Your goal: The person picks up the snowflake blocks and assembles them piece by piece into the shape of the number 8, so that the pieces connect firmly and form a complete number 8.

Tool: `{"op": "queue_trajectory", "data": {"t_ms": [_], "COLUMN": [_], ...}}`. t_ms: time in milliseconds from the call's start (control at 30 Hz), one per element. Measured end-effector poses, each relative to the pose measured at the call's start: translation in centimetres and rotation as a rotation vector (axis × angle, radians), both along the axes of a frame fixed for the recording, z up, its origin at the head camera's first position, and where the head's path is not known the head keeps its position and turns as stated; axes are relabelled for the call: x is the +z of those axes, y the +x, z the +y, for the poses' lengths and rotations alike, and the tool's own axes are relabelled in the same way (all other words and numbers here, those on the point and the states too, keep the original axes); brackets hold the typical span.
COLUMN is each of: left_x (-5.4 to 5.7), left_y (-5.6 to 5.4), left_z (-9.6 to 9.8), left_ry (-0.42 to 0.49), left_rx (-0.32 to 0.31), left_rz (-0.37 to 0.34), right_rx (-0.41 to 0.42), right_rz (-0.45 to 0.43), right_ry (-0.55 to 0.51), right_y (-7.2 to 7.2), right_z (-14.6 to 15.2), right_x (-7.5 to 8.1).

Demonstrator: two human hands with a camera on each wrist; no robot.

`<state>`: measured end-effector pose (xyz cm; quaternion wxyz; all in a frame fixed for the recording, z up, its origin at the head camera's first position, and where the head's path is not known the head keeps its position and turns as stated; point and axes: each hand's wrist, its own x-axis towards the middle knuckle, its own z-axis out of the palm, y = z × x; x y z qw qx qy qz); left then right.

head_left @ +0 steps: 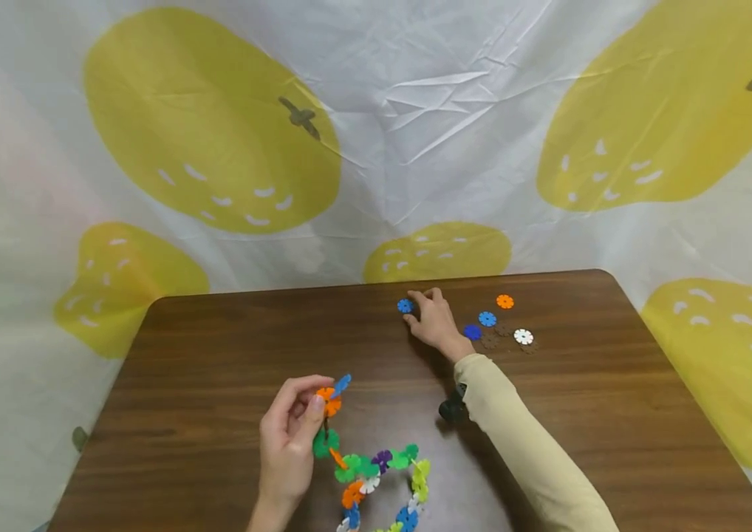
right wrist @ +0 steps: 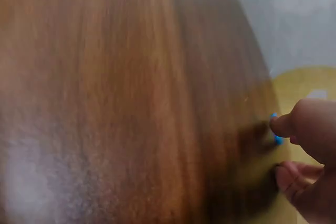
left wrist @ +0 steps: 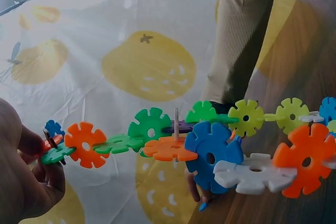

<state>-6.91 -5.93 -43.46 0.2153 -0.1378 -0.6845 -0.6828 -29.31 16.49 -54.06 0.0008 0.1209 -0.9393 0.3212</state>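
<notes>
My left hand (head_left: 289, 436) pinches an orange notched flower disc (head_left: 331, 403) between thumb and fingers. That disc ends a chain of interlocking plastic flower discs (head_left: 383, 462), with a blue disc (head_left: 342, 385) slotted on beyond it. Green, white, purple, yellow and orange discs curve round in a loop that runs out of the head view's bottom edge. Near the table's far edge, my right hand (head_left: 434, 321) reaches to a loose blue flower disc (head_left: 405, 305). In the right wrist view, a fingertip meets this blue disc (right wrist: 276, 129), while the thumb stays apart from it.
Right of my right hand lie loose flower discs: orange (head_left: 505, 301), light blue (head_left: 487, 318), dark blue (head_left: 472, 332), white (head_left: 524, 337) and several brown ones (head_left: 490, 341). They rest on a brown wooden table (head_left: 216, 355), with a fruit-print curtain (head_left: 363, 148) behind it.
</notes>
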Motion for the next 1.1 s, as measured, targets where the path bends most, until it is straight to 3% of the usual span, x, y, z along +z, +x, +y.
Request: {"op": "queue_trajectory", "data": {"t_ms": [233, 467, 600, 900, 1100], "left_x": [-0.2, -0.8, -1.0, -0.7, -0.7], "left_y": [-0.2, -0.7, -0.9, -0.5, -0.6], "left_z": [-0.2, -0.6, -0.7, -0.9, -0.9], "left_ry": [-0.051, -0.054, -0.066, -0.122, -0.144], "left_rx": [0.009, 0.002, 0.002, 0.060, 0.085], "left_rz": [0.024, 0.075, 0.084, 0.029, 0.041], "right_rx": [0.036, 0.056, 0.106, 0.147, 0.188], "right_rz": [0.072, -0.052, -0.045, -0.035, -0.047], "right_ry": [0.039, -0.008, -0.069, -0.312, -0.566], "right_y": [-0.9, -0.5, -0.1, 2.8, 6.0], "right_z": [-0.4, -0.7, -0.3, 0.8, 1.2], "right_x": [-0.9, -0.5, -0.4, 0.4, 3.0]}}
